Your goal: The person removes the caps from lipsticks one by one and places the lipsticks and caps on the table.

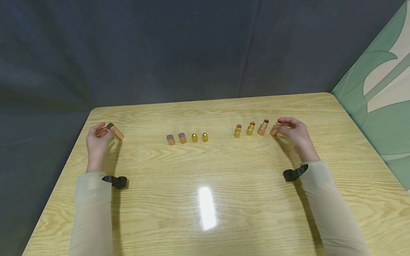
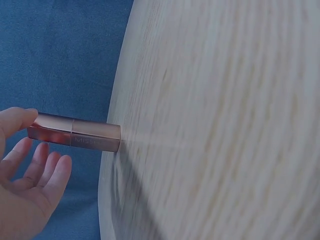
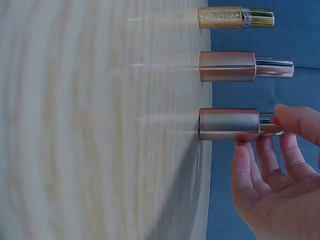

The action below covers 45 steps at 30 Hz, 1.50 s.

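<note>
At the table's left side my left hand (image 1: 98, 141) pinches the capped end of a rose-gold lipstick (image 2: 95, 135) between thumb and fingertips. That lipstick stands with its base on the tabletop. On the right, my right hand (image 1: 296, 135) has thumb and fingers around the narrow upper tube of an uncapped rose-gold lipstick (image 3: 227, 124), whose base rests on the table. Another uncapped rose-gold lipstick (image 3: 227, 66) stands beside it, followed by two uncapped gold lipsticks, one near (image 3: 225, 18) and one farther left (image 1: 237, 131).
Between the hands, two rose-gold caps (image 1: 171, 139) and two gold domed caps (image 1: 194, 138) stand in a row on the wooden table (image 1: 160, 199). A dark curtain (image 1: 166, 53) hangs behind the far edge. A green and white patterned panel (image 1: 381, 92) is at the right.
</note>
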Each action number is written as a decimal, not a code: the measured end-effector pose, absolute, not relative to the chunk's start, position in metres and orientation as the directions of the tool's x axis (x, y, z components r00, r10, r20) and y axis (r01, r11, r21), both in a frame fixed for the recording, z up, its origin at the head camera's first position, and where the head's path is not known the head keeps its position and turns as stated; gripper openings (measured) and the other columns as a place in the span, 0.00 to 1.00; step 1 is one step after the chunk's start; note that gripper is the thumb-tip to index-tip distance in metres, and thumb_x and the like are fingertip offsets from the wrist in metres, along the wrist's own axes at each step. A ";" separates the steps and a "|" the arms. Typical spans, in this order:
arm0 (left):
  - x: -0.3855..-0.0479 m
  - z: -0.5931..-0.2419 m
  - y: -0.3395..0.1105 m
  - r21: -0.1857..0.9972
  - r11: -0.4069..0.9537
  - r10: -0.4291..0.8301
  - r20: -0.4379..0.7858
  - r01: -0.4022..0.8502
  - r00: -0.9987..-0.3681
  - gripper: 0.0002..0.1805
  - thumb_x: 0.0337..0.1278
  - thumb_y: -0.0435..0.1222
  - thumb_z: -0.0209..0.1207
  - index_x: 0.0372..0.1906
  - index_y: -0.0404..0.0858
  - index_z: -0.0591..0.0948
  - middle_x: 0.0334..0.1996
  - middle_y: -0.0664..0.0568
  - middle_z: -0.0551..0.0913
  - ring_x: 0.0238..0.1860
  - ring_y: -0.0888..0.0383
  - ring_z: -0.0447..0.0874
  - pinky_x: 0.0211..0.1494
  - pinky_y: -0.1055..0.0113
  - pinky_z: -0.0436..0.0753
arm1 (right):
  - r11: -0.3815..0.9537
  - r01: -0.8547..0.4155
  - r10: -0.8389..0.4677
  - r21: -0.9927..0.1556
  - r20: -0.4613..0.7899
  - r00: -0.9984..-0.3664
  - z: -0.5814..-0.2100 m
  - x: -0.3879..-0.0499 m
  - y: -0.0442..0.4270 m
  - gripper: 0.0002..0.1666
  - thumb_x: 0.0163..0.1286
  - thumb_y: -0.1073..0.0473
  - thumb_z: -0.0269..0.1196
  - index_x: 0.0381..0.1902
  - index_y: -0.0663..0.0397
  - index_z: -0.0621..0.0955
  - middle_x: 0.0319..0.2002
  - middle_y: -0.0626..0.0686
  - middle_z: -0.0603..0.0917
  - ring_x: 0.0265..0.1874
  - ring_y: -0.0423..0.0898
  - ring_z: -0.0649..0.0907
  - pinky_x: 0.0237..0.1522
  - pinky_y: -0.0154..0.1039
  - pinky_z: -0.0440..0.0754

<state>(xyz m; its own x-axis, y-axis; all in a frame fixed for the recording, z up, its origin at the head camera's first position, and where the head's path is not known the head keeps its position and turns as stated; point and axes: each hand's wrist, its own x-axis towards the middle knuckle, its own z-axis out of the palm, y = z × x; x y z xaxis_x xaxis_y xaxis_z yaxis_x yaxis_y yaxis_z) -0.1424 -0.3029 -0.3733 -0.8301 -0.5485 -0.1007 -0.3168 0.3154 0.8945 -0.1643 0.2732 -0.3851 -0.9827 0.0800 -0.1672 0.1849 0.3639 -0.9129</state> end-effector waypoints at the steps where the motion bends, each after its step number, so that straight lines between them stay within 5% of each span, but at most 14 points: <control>1: -0.143 -0.374 -0.303 0.894 0.319 -0.547 -0.097 -0.315 -0.831 0.29 0.63 0.41 0.56 0.68 0.41 0.67 0.38 0.72 0.68 0.42 0.75 0.68 0.58 0.76 0.73 | 0.364 0.184 0.079 -0.913 -0.166 -0.983 -0.385 -0.164 0.273 0.14 0.70 0.55 0.58 0.52 0.48 0.73 0.36 0.31 0.75 0.37 0.27 0.77 0.44 0.24 0.77; 11: -0.144 -0.376 -0.300 0.907 0.301 -0.543 -0.090 -0.293 -0.835 0.25 0.64 0.39 0.56 0.65 0.39 0.69 0.37 0.72 0.69 0.40 0.77 0.67 0.61 0.74 0.72 | 0.365 0.193 0.077 -0.911 -0.177 -0.981 -0.386 -0.165 0.273 0.18 0.70 0.54 0.59 0.55 0.51 0.73 0.39 0.33 0.74 0.38 0.27 0.76 0.44 0.24 0.78; 45: -0.144 -0.378 -0.294 0.926 0.246 -0.552 -0.108 -0.285 -0.827 0.10 0.65 0.40 0.55 0.47 0.54 0.69 0.38 0.70 0.68 0.39 0.74 0.67 0.43 0.82 0.72 | 0.370 0.197 0.080 -0.908 -0.180 -0.980 -0.387 -0.165 0.274 0.16 0.69 0.54 0.59 0.53 0.48 0.73 0.38 0.32 0.74 0.39 0.30 0.74 0.44 0.24 0.77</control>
